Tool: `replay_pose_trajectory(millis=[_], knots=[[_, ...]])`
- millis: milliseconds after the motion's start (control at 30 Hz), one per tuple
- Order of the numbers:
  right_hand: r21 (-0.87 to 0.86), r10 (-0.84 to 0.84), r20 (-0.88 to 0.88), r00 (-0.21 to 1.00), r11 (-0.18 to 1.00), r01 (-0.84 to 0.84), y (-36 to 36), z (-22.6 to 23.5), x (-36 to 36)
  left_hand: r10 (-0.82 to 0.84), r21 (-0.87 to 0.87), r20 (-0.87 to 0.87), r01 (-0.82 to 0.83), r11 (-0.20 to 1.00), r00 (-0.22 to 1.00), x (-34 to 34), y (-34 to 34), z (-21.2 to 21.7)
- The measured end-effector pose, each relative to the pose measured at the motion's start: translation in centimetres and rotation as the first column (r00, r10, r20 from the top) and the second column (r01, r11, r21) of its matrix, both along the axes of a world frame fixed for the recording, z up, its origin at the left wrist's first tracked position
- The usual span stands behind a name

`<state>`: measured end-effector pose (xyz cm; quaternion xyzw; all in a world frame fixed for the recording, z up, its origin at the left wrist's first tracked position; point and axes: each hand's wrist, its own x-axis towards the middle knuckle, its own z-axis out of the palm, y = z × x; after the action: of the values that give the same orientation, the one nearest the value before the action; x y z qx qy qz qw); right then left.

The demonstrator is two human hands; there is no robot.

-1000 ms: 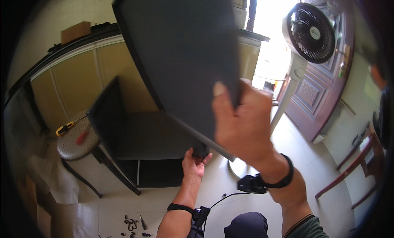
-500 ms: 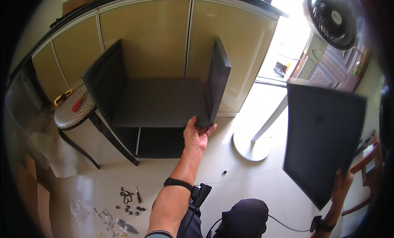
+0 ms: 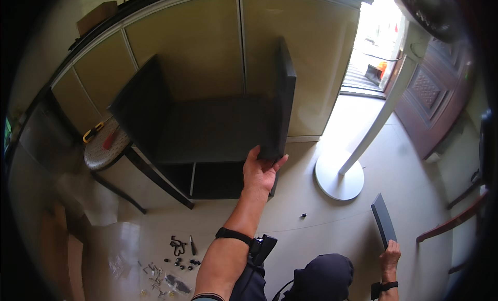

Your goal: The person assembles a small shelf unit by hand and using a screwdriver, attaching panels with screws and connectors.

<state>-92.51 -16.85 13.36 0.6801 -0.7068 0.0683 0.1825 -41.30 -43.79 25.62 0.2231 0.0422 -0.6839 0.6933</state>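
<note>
My left hand (image 3: 261,172) grips the lower front corner of the upright right side panel (image 3: 282,98) of a dark, half-built cabinet (image 3: 207,130). The cabinet has a left side panel (image 3: 136,105), a flat shelf between them and open compartments below. My right hand (image 3: 389,255) is low at the right and holds a separate dark board (image 3: 384,219) by its lower end, seen nearly edge-on near the floor.
A stool (image 3: 104,145) with a red-handled tool and a yellow tool stands left of the cabinet. Screws, fittings and a screwdriver (image 3: 176,249) lie on the tiled floor. A white fan stand (image 3: 340,179) is to the right, beige cupboard doors (image 3: 207,52) behind, a wooden door (image 3: 430,93) at right.
My right hand has swung the loose dark board from overhead down to the right, near the floor. My left hand has stayed on the cabinet's right panel.
</note>
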Motion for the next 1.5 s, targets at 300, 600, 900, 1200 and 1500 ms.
replay_pose_trajectory(millis=[300,600,900,1200,1500], knots=[[0.149,-0.126,-0.088,0.988,0.979,0.138,2.1,-13.7,-3.0,-0.027,-0.025,-0.045,0.026,0.999,0.999,-2.1,-1.8,0.7],[0.620,-0.152,0.016,0.988,0.777,0.110,-3.5,-12.8,0.6,0.015,0.087,-0.040,-0.011,0.996,0.999,0.0,-0.5,0.9],[0.122,0.289,0.688,0.666,0.858,-0.499,-24.1,10.3,23.5,0.002,0.096,-0.092,0.007,0.995,0.996,-0.2,-0.5,1.7],[0.193,0.039,0.772,0.634,0.936,-0.293,-31.4,19.8,40.0,-0.067,-0.001,-0.011,0.067,0.998,0.998,-0.3,-0.8,1.2],[0.163,0.027,0.723,0.690,0.964,-0.209,-30.2,20.0,41.7,-0.074,0.046,0.104,0.069,0.997,0.992,0.6,-0.9,2.0]])
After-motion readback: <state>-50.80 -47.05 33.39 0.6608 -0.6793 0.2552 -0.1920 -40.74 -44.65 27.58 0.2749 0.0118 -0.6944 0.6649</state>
